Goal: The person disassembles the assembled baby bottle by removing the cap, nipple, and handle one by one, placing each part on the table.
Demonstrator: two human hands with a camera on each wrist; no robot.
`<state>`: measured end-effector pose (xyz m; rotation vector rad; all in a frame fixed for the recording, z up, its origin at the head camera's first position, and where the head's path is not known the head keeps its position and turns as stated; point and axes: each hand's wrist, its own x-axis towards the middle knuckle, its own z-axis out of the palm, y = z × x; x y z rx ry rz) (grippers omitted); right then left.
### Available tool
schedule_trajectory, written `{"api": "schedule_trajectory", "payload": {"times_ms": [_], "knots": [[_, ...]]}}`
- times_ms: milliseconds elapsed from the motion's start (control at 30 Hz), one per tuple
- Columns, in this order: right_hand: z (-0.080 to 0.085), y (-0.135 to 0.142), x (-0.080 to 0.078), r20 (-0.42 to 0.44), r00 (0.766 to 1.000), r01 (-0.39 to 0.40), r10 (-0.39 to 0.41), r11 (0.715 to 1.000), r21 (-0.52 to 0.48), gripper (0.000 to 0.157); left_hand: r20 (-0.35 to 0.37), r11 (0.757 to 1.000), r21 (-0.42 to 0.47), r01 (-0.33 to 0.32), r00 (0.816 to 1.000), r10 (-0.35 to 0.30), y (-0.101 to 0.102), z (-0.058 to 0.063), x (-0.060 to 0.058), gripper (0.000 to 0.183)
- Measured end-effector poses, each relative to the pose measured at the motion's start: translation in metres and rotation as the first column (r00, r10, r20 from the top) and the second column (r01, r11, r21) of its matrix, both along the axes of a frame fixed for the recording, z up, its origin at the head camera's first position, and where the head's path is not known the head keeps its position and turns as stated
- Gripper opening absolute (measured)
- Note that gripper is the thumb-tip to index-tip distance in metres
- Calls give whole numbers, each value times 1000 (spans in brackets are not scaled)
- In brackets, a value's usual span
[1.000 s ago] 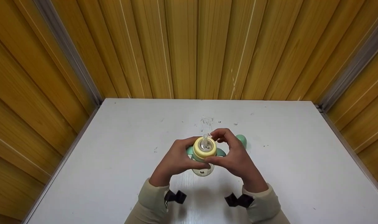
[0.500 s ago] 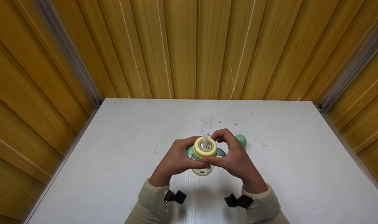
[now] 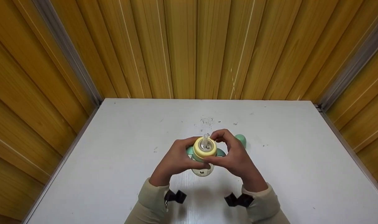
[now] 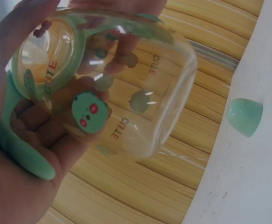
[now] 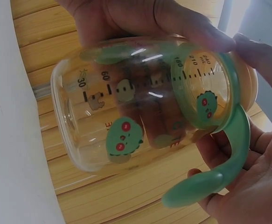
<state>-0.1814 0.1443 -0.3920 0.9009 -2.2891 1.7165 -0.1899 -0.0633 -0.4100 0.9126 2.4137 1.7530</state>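
Note:
A clear baby bottle [image 5: 126,105] with green cartoon prints and a measuring scale is held above the table, tilted in the head view. My left hand [image 3: 178,157] grips the bottle round its body near the neck. On the yellow collar [image 3: 197,149], the thumb and fingers of my right hand [image 3: 234,157] pinch the rim. A translucent nipple [image 3: 205,141] stands up from the collar's middle. Green handles [image 5: 196,189] stick out at both sides below the collar. The far-side fingers are partly hidden behind the bottle.
A green domed cap [image 3: 241,141] lies on the white table [image 3: 130,140], just beyond my right hand. Yellow wood-patterned panels [image 3: 182,49] wall in the table's back and sides. Dark scuff marks [image 3: 207,121] show on the tabletop.

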Motion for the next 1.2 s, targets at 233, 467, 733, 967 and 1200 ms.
{"api": "schedule_trajectory", "payload": {"times_ms": [233,467,733,967,1200], "knots": [[0,2,-1,6,1000,-26,26,999,-27,49,-1,1000,6,28,1000,-28,0,2,0,65],[0,4,-1,4,999,-39,39,999,-33,49,-9,1000,-6,29,1000,-29,-1,2,0,66],[-1,6,-4,0,996,-89,89,995,-54,46,-2,999,4,45,999,-45,-1,4,2,68],[-2,8,-6,-17,991,-137,136,987,-78,46,-8,998,-9,55,998,-56,-1,3,1,68],[-3,10,-6,2,985,-170,171,981,-95,48,-6,997,12,81,997,-81,-1,1,0,67]]}}
